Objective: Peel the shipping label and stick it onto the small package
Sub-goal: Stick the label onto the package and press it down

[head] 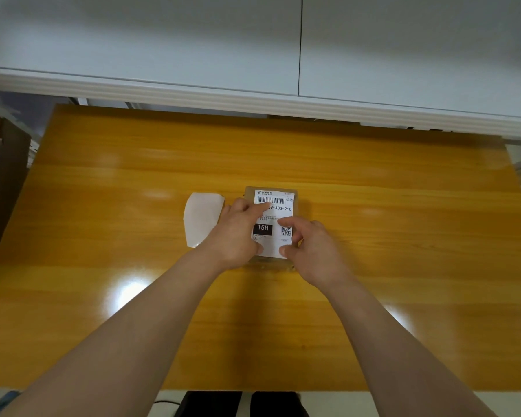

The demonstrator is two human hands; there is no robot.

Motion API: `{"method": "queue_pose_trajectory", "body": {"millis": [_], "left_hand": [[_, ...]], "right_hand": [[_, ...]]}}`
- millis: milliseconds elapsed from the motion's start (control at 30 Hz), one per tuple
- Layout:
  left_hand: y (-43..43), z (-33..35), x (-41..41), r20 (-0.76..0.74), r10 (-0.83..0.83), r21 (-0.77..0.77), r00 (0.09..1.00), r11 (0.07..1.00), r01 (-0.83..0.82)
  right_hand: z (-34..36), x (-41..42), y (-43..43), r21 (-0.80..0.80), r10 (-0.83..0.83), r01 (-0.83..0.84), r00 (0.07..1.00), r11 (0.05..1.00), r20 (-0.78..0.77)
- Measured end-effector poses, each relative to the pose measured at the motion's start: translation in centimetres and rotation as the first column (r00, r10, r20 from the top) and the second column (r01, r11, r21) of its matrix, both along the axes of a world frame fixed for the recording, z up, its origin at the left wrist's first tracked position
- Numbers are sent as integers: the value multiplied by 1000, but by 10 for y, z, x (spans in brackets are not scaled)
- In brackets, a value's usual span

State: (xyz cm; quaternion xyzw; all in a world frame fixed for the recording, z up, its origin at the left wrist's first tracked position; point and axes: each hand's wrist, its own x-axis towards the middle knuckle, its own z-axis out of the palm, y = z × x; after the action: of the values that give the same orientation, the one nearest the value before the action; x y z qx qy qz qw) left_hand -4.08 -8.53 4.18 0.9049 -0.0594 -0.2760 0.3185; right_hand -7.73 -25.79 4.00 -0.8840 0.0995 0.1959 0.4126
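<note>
A small brown package (299, 203) lies flat near the middle of the wooden table (373, 236). A white shipping label (278, 206) with a barcode, a QR code and a black "15H" box lies on top of it. My left hand (238, 233) rests over the label's left side, index finger stretched onto the barcode area. My right hand (310, 245) presses fingertips on the label's lower right part, thumb at its bottom edge. Both hands cover part of the label. A white backing sheet (200, 219), curled, lies on the table just left of the package.
A white cabinet (253, 70) with a rounded ledge overhangs the table's far edge. Brown cardboard (0, 176) stands beyond the table's left side. Dark trouser legs (241, 404) show below the table's near edge.
</note>
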Motion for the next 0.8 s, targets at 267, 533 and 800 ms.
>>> {"method": "queue_pose_trajectory", "body": {"millis": [267, 533, 800], "left_hand": [[4, 1, -1, -4, -72, 21, 997, 997, 72], [1, 3, -2, 109, -127, 86, 986, 989, 117], [-6, 9, 8, 296, -269, 329, 917, 929, 167]], "right_hand": [[2, 0, 10, -96, 35, -31, 998, 995, 43], [10, 5, 19, -270, 172, -139, 980, 953, 101], [14, 25, 23, -357, 202, -165, 977, 919, 70]]}}
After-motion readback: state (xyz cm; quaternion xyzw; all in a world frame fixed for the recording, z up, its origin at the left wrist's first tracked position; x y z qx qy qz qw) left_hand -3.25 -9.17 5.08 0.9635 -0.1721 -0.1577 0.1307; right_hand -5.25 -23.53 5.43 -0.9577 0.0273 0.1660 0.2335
